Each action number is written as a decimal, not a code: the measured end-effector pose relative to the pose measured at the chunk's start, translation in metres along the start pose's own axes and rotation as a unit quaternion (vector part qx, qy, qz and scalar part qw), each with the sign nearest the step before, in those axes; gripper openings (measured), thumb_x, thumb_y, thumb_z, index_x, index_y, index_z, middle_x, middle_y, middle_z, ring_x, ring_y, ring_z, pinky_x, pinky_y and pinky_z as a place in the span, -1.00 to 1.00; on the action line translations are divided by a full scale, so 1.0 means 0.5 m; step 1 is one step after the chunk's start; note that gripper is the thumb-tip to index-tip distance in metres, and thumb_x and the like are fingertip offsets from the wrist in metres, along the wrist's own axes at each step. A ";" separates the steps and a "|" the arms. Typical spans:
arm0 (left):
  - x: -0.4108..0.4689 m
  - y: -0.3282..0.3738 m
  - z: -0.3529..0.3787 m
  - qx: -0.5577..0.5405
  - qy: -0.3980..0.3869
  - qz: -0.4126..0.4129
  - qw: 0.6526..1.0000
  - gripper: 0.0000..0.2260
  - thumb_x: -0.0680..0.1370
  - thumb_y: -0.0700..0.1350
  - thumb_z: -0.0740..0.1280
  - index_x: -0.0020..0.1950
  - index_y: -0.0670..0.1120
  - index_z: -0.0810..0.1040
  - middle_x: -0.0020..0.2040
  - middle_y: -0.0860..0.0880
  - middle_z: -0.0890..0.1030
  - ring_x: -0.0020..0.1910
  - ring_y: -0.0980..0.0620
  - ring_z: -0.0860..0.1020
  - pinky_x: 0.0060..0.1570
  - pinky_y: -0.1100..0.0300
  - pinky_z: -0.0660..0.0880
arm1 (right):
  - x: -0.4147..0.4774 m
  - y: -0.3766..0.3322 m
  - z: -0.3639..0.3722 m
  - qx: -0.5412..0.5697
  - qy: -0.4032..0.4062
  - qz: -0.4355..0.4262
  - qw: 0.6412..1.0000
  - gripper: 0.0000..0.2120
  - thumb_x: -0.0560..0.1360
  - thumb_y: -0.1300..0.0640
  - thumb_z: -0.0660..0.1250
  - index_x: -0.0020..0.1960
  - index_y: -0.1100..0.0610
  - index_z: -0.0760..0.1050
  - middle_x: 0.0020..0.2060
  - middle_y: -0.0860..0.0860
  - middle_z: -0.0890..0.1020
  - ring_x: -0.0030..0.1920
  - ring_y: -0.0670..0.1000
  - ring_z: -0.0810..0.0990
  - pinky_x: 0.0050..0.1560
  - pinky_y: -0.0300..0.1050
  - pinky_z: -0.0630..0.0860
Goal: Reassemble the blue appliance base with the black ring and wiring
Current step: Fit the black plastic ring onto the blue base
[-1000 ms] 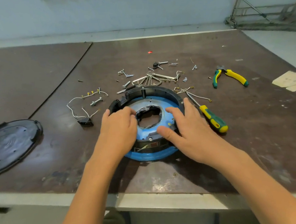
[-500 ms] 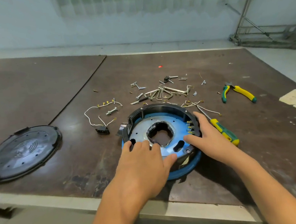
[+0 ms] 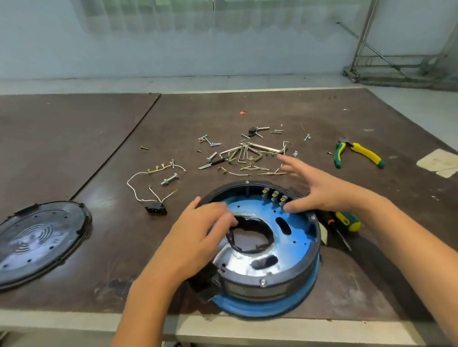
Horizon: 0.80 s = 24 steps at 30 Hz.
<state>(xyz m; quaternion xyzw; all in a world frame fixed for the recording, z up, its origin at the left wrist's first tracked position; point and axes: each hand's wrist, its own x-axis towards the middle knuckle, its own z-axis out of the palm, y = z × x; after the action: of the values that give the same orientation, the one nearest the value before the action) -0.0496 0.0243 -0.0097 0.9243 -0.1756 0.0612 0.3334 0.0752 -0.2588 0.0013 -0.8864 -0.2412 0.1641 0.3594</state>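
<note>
Head view. The blue appliance base (image 3: 268, 306) sits on the brown table (image 3: 69, 161) close to its near edge, in front of the person. The black ring (image 3: 282, 276) is seated on top of it, running around the blue and bare-metal plate. Brass terminals (image 3: 274, 196) stand along the ring's far inner wall.

The left hand (image 3: 197, 237) lies on the left side of the base. Its fingers are loosely bent, with the tips at the edge of the central opening, and its thumb is at the ring's far-left rim. It grips nothing that can be made out. The right hand (image 3: 322, 189) is spread flat with straight fingers. Its thumb tip touches the ring near the terminals, and its fingers hover over loose wires (image 3: 245, 170) behind the base.

The wiring (image 3: 139, 178) with its black connector (image 3: 156, 207) lies on the table to the left of the base, apart from it, with a bolt (image 3: 169, 179) just beside it.

Other items noted:
- A black cover plate (image 3: 33, 239) lies at far left.
- Hex keys (image 3: 245, 152) and scattered screws (count not determinable) lie at centre rear.
- Pliers (image 3: 358, 153) lie at right rear.
- A screwdriver (image 3: 347, 221) lies just right of the base, partly under the right wrist.
</note>
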 end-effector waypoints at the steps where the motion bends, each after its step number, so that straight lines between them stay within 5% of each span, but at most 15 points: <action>1: -0.002 -0.002 -0.003 -0.016 0.001 -0.003 1.000 -0.62 0.67 0.10 0.01 -0.01 0.11 0.62 0.06 0.19 0.63 0.22 0.30 0.49 0.53 0.15 0.00 | 0.010 -0.005 -0.002 -0.029 0.057 0.011 0.998 0.03 0.28 -0.16 0.61 0.55 -0.29 0.05 0.49 -0.08 0.34 0.48 -0.06 0.29 0.46 0.00 0.27; 5: -0.005 -0.004 -0.007 0.018 0.008 -0.004 1.000 -0.57 0.66 0.12 -0.06 -0.09 0.12 0.59 -0.16 0.10 0.62 -0.02 0.22 0.57 0.45 0.41 -0.08 | 0.041 -0.021 0.012 -0.132 0.179 0.012 0.975 -0.16 0.28 -0.20 0.59 0.46 -0.05 0.33 0.31 -0.01 0.51 0.33 0.00 0.46 0.28 -0.05 0.42; 8: -0.008 -0.002 0.015 0.091 0.026 0.009 0.995 -0.57 0.64 0.10 0.00 -0.30 -0.01 0.49 -0.44 0.00 0.45 -0.35 0.06 0.50 0.39 0.41 0.13 | 0.045 -0.015 0.020 -0.113 0.188 0.038 0.975 -0.30 0.33 -0.28 0.52 0.36 -0.04 0.43 0.18 -0.06 0.54 0.19 -0.04 0.49 0.16 -0.06 0.46; 13: -0.006 0.012 0.051 0.122 0.156 0.015 0.980 -0.55 0.60 -0.01 0.11 -0.50 0.02 0.14 -0.60 0.04 0.16 -0.55 0.00 0.26 -0.06 0.39 0.28 | 0.022 0.038 -0.024 -0.065 0.273 0.086 0.956 -0.61 0.65 -0.10 0.16 0.39 0.04 0.41 0.23 0.06 0.59 0.24 0.09 0.51 0.09 -0.09 0.35; 17: -0.005 0.040 0.067 0.165 0.198 0.018 0.966 -0.55 0.56 -0.04 0.12 -0.50 0.06 0.03 -0.61 0.07 0.07 -0.60 0.06 0.09 -0.21 0.20 0.33 | 0.010 0.079 -0.050 -0.167 0.185 0.191 0.949 -0.61 0.57 -0.06 0.31 0.35 0.07 0.47 0.20 0.12 0.60 0.20 0.12 0.53 0.04 -0.11 0.39; 24: -0.011 0.096 0.100 0.285 0.133 -0.057 0.947 -0.58 0.46 -0.07 0.21 -0.61 -0.06 0.28 -0.67 0.05 0.25 -0.69 0.04 0.29 -0.65 0.08 0.36 | 0.030 0.079 -0.009 -0.234 0.110 0.183 0.948 -0.60 0.51 -0.16 0.38 0.24 0.03 0.52 0.17 0.04 0.59 0.13 0.06 0.55 -0.01 -0.07 0.49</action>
<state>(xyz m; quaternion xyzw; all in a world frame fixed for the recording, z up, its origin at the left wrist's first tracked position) -0.0722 -0.0405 -0.0210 0.9726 -0.0520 0.2124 0.0792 0.1019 -0.2781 -0.0257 -0.9871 -0.0657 0.0672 0.1299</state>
